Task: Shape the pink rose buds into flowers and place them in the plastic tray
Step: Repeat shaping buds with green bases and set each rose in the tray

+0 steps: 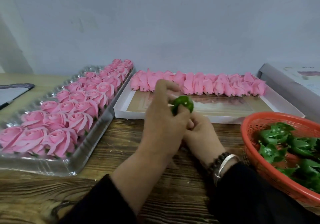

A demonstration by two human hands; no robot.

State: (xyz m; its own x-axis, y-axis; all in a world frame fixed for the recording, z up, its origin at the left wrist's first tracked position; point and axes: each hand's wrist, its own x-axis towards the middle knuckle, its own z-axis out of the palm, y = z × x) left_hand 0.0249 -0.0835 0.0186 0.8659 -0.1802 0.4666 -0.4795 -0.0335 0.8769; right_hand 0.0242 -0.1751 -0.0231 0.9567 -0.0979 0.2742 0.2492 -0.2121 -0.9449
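Wood table point(121, 147): green calyx point(182, 105) btwn hands point(174, 128)

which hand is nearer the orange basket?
Right. The right hand sits just left of the orange basket; the left hand is further left, holding a green piece.

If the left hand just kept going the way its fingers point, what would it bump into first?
Most likely the row of unshaped pink rose buds in the white box. The left hand points up and away over the box while holding a green piece. Depth is hard to judge, so it might pass above them.
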